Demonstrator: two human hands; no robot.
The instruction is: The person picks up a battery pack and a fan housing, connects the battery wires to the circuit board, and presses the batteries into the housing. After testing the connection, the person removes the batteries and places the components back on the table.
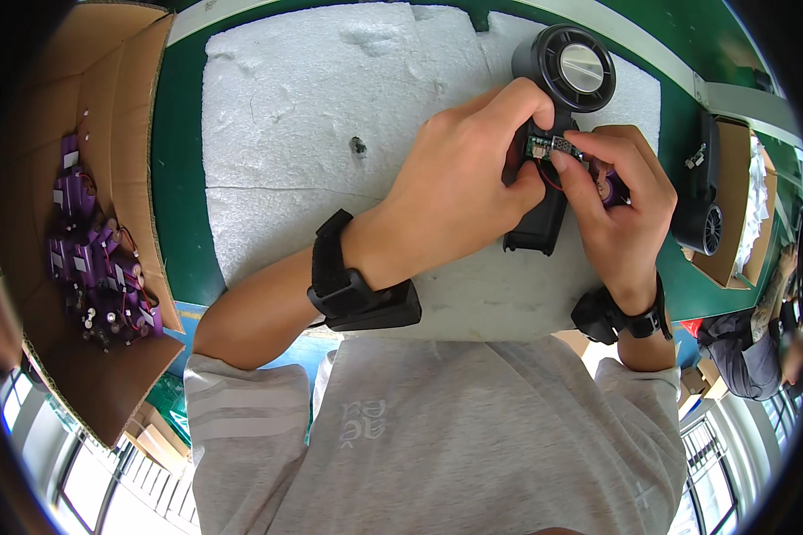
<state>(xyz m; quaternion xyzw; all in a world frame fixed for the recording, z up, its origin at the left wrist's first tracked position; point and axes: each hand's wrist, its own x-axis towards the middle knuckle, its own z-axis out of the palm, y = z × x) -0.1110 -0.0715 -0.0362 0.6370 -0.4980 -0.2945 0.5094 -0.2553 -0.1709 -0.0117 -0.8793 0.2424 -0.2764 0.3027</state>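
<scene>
A black handheld fan (533,225) lies on the white foam slab, its round head (583,69) with a silver centre pointing away from me. Its handle is opened up, and a small green circuit board (539,147) shows at the upper part. My left hand (468,169) is closed on the fan's handle, thumb and index finger at the board's left side. With thumb and index finger, my right hand (629,187) pinches the board's right end. Beneath those fingers a purple battery (610,187) is partly hidden, and a thin red wire runs near the board.
The foam slab (294,107) covers much of the green table (183,178). At left, a cardboard box (138,134) holds several purple battery packs (80,259). Another black fan (700,223) lies at right beside a second box (732,183). A person (740,357) is beyond it.
</scene>
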